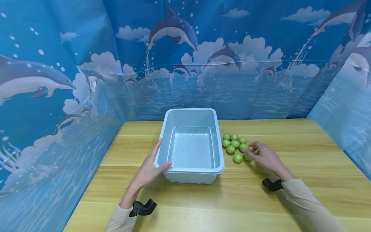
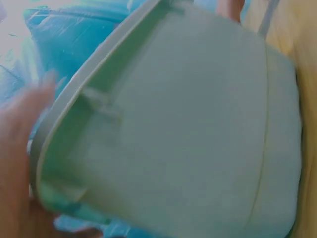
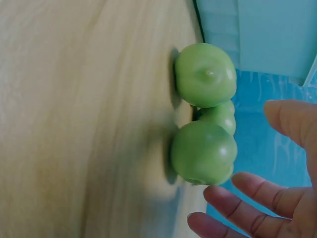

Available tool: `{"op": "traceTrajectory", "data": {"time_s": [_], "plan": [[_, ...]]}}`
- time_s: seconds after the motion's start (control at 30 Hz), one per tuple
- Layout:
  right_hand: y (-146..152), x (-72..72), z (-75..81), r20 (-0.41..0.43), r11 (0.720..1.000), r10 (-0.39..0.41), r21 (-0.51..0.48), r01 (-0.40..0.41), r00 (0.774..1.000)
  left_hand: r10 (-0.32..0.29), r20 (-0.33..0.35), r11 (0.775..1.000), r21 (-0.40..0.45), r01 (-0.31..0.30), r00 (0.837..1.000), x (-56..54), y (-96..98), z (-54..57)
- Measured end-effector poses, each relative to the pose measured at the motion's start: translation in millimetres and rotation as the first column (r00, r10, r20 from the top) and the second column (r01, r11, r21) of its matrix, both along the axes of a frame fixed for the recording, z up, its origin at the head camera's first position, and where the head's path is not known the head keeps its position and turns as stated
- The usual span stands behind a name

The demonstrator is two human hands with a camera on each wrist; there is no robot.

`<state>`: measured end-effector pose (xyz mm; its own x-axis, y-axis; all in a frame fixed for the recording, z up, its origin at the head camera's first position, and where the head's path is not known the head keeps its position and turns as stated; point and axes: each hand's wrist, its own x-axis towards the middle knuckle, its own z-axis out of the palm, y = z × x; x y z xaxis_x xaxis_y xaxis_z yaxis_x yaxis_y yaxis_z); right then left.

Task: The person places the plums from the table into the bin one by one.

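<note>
A light blue plastic bin (image 1: 189, 146) stands upright on the table, with nothing visible inside. My left hand (image 1: 149, 167) is at its near left corner, fingers spread straight along the side and thumb reaching over the front rim. In the left wrist view the bin's outer wall (image 2: 198, 124) fills most of the picture, and the hand is blurred. Right of the bin lie several round, smooth green fruits (image 1: 235, 143) that look like limes. Over their right edge hovers my right hand (image 1: 262, 156), fingers loosely bent and apart, close to the nearest green fruit (image 3: 204, 152) but holding none.
The wooden table (image 1: 290, 141) extends to both sides and in front. A blue dolphin-print sheet (image 1: 246, 90) hangs behind the table and along its sides. Both wrists wear black camera mounts (image 1: 272, 184).
</note>
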<state>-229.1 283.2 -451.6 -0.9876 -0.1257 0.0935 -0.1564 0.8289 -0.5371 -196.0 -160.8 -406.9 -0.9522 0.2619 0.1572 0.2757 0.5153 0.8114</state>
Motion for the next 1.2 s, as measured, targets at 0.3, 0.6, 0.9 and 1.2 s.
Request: {"op": "traceTrajectory", "data": {"time_s": [0.3,0.6,0.9,1.2], "plan": [[-2,-1.9,-8.2,0.042,0.999,-0.037,0.012,0.036,0.998,0.06,0.173,0.956,0.272,-0.106,0.983,-12.2,13.7,9.4],[-3,0.8,-14.8,0.044,0.999,-0.034,0.021,0.033,0.998,0.077,0.193,0.93,0.339,-0.14,0.978,-30.9,16.0,9.5],[-2,3.2,-15.4,0.057,0.999,-0.04,0.034,0.038,0.998,0.054,0.154,0.897,0.427,-0.116,0.987,-32.0,14.3,2.2],[-2,4.6,-18.1,0.037,0.997,-0.074,0.023,0.073,0.997,0.031,0.139,0.876,0.472,-0.094,0.99,-31.4,15.0,0.5]]}}
